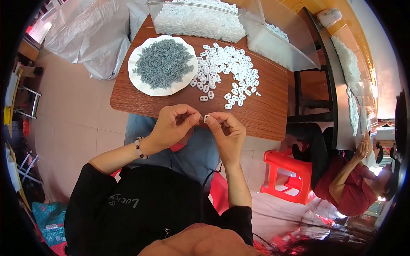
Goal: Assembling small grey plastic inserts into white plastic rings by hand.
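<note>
My right hand (229,135) pinches a small white oval piece with two holes (206,118) between thumb and forefinger, just off the table's near edge. Close beside it, the thumb and forefinger of my left hand (173,127) are pressed together; anything between them is too small to make out. Beyond my hands, many loose white two-holed pieces (239,81) lie spread on the brown table (269,115). To their left, a white scalloped plate (136,82) carries a heap of small grey rod-shaped pieces (164,63).
Clear bins (277,49) holding white pieces stand along the table's far side. A large silvery-white bag (92,38) is at the far left. On the right, a person in a dark red top (348,187) works at another table, near a red plastic stool (288,175).
</note>
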Demonstrator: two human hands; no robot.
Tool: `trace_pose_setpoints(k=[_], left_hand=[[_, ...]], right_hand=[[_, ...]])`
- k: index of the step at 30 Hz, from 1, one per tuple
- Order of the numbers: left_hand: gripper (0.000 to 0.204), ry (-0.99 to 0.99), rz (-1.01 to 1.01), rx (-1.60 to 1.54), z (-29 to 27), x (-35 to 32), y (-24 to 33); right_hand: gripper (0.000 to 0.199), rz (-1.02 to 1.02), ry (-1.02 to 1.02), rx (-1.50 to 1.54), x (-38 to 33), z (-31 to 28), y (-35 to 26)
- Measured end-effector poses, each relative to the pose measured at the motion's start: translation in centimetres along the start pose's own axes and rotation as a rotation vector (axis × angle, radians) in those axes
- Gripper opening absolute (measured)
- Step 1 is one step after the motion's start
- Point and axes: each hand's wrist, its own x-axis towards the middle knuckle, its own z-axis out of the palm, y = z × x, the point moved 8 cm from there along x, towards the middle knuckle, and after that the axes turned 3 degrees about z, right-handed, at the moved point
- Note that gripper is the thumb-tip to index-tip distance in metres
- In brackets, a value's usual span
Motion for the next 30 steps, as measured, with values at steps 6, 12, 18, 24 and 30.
trace_pose_setpoints(k=[6, 12, 18, 24, 30], left_hand=[[0.017, 0.006, -0.016, -0.015, 0.13, -0.08, -0.07], [0.017, 0.002, -0.024, 0.013, 0.16, -0.14, -0.1], [0.018, 0.001, -0.018, 0.045, 0.2, -0.2, 0.18], [0.016, -0.003, -0.017, 0.037, 0.17, -0.18, -0.08], [0.014, -0.007, 0.029, 0.128, 0.16, -0.2, 0.56]], right_hand=[[0.011, -0.015, 0.015, -0.092, 0.03, -0.39, 0.11], [0.008, -0.012, 0.025, -0.139, -0.02, -0.44, 0.05], [0.009, -0.023, 0.02, -0.128, -0.1, -0.3, 0.12], [0.009, -0.067, 0.02, -0.193, -0.05, -0.11, -0.14], [0.009, -0.093, 0.016, -0.226, -0.23, 0.08, -0.65]])
